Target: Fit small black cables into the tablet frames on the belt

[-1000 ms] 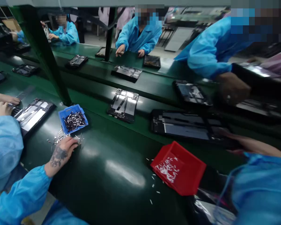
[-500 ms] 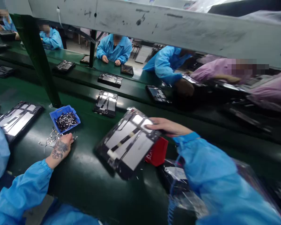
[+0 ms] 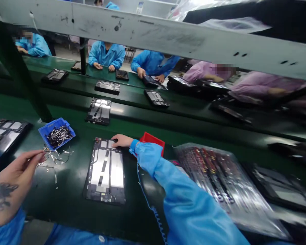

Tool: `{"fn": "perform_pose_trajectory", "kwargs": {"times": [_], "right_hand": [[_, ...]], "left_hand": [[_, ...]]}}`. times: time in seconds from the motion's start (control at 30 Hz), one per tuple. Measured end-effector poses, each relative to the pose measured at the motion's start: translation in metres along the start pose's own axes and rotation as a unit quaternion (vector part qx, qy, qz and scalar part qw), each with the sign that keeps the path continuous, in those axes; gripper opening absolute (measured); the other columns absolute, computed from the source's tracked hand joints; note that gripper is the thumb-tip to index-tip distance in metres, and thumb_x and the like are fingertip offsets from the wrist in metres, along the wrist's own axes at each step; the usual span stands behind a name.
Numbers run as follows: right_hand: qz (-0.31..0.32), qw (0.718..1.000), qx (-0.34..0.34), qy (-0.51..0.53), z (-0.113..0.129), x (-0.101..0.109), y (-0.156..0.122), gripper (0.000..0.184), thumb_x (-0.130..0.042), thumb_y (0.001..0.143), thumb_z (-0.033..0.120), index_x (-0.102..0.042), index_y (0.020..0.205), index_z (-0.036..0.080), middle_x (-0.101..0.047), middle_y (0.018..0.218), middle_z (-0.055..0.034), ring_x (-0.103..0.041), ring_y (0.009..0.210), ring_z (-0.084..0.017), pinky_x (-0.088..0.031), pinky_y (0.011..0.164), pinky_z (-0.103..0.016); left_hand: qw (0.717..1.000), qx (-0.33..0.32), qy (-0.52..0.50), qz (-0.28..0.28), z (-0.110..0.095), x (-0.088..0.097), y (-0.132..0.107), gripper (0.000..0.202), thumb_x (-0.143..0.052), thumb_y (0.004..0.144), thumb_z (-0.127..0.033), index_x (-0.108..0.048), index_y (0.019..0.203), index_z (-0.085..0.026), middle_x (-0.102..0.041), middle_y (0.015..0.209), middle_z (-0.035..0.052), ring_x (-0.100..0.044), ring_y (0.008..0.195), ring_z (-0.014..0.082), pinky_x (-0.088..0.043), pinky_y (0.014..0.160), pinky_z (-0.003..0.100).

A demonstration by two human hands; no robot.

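A dark tablet frame point(image 3: 104, 172) with silver panels lies flat on the green belt point(image 3: 66, 200) in front of me. My right hand point(image 3: 121, 140) rests on its top right corner, gripping the edge. My left hand point(image 3: 24, 166) hangs above the belt at the left, its fingertips pinched together just over a scatter of small metal clips point(image 3: 54, 156). I cannot tell whether those fingers hold a clip. A blue plastic bin point(image 3: 56, 134) full of similar clips stands just beyond them.
A red bin point(image 3: 151, 141) sits mostly behind my right sleeve. A clear bag of long strips point(image 3: 216, 180) lies on the right. Another frame point(image 3: 9, 132) lies at far left. Several frames and co-workers line the far belt beyond a grey overhead beam point(image 3: 153, 34).
The frame my right hand held tilted is now flat on the belt directly in front of me. My left hand has lifted off the belt and moved left. The view has swung left.
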State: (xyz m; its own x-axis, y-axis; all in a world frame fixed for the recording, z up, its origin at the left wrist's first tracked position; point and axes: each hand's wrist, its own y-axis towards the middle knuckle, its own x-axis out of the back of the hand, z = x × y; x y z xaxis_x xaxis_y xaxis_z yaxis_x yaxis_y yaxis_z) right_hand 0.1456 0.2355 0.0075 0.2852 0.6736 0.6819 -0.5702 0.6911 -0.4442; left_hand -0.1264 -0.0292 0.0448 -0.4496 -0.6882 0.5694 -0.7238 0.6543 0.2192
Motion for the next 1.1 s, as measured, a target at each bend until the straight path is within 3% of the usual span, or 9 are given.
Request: {"fn": "perform_pose_trajectory", "kwargs": {"times": [0.13,0.2,0.3,0.4,0.53,0.7,0.8,0.97,1.1], "right_hand": [[-0.165,0.986,0.010,0.008,-0.005,0.003,-0.085,0.037,-0.065,0.081,0.025,-0.063,0.117,0.017,-0.058,0.123,-0.0109,-0.051,0.118,-0.022,-0.040,0.102,-0.033],[-0.282,0.957,0.029,0.058,-0.021,-0.002,-0.151,0.027,-0.057,0.088,0.034,-0.066,0.109,0.019,-0.063,0.110,-0.0079,-0.059,0.102,-0.018,-0.048,0.089,-0.030],[-0.447,0.880,-0.059,0.148,-0.061,-0.037,-0.242,0.031,-0.055,0.088,0.047,-0.067,0.091,0.018,-0.066,0.089,-0.0058,-0.061,0.070,-0.015,-0.050,0.058,-0.024],[-0.483,0.838,-0.181,0.175,-0.115,-0.088,-0.287,0.041,-0.056,0.082,0.055,-0.067,0.082,0.016,-0.063,0.065,-0.0030,-0.055,0.052,-0.014,-0.049,0.050,-0.025],[-0.534,0.793,-0.267,0.121,-0.173,-0.134,-0.287,0.051,-0.047,0.079,0.062,-0.068,0.081,0.015,-0.067,0.071,-0.0077,-0.060,0.056,-0.019,-0.052,0.055,-0.031],[-0.525,0.802,-0.275,0.074,-0.203,-0.138,-0.270,0.040,-0.051,0.076,0.052,-0.069,0.082,0.017,-0.067,0.085,-0.0089,-0.062,0.068,-0.020,-0.051,0.066,-0.033],[-0.509,0.812,-0.278,0.062,-0.208,-0.135,-0.265,0.028,-0.050,0.076,0.042,-0.066,0.076,0.018,-0.065,0.079,-0.0069,-0.060,0.067,-0.019,-0.049,0.066,-0.032],[-0.501,0.818,-0.279,0.050,-0.197,-0.138,-0.244,0.016,-0.047,0.078,0.026,-0.058,0.071,0.017,-0.063,0.083,-0.0098,-0.059,0.077,-0.021,-0.047,0.075,-0.033],[-0.516,0.806,-0.280,0.077,-0.182,-0.143,-0.230,0.013,-0.048,0.081,0.026,-0.055,0.074,0.017,-0.063,0.089,-0.0126,-0.059,0.083,-0.022,-0.047,0.080,-0.033]], "left_hand": [[0.969,0.150,-0.183,0.077,-0.001,-0.012,-0.015,0.034,-0.077,0.061,-0.051,-0.069,0.086,-0.030,-0.075,0.084,-0.0038,-0.070,0.083,0.0234,-0.055,0.086,0.038],[0.936,0.194,-0.261,0.133,0.003,-0.025,-0.022,0.031,-0.081,0.057,-0.050,-0.067,0.078,-0.032,-0.075,0.079,-0.0074,-0.070,0.081,0.0221,-0.055,0.087,0.037],[0.888,0.254,-0.326,0.201,0.003,-0.047,-0.033,0.026,-0.083,0.054,-0.047,-0.066,0.070,-0.034,-0.074,0.073,-0.0091,-0.069,0.080,0.0207,-0.057,0.082,0.034],[0.858,0.293,-0.341,0.248,-0.008,-0.066,-0.045,0.032,-0.089,0.041,-0.038,-0.066,0.062,-0.031,-0.073,0.072,-0.0073,-0.068,0.080,0.0217,-0.058,0.075,0.032],[0.850,0.292,-0.315,0.304,-0.025,-0.083,-0.062,0.037,-0.091,0.029,-0.031,-0.068,0.058,-0.028,-0.071,0.069,-0.0051,-0.065,0.074,0.0199,-0.057,0.067,0.026],[0.856,0.277,-0.301,0.316,-0.044,-0.092,-0.086,0.041,-0.089,0.037,-0.051,-0.069,0.063,-0.027,-0.069,0.070,-0.0049,-0.061,0.069,0.0151,-0.053,0.061,0.018],[0.854,0.274,-0.303,0.322,-0.046,-0.094,-0.094,0.043,-0.086,0.041,-0.057,-0.068,0.064,-0.026,-0.068,0.071,-0.0051,-0.059,0.069,0.0135,-0.051,0.061,0.015],[0.828,0.309,-0.292,0.365,-0.034,-0.100,-0.090,0.042,-0.089,0.036,-0.049,-0.067,0.059,-0.022,-0.067,0.070,-0.0008,-0.059,0.069,0.0163,-0.052,0.059,0.019],[0.824,0.314,-0.290,0.371,-0.035,-0.101,-0.088,0.040,-0.089,0.037,-0.045,-0.068,0.059,-0.021,-0.066,0.069,-0.0001,-0.058,0.066,0.0160,-0.052,0.057,0.020]]}}
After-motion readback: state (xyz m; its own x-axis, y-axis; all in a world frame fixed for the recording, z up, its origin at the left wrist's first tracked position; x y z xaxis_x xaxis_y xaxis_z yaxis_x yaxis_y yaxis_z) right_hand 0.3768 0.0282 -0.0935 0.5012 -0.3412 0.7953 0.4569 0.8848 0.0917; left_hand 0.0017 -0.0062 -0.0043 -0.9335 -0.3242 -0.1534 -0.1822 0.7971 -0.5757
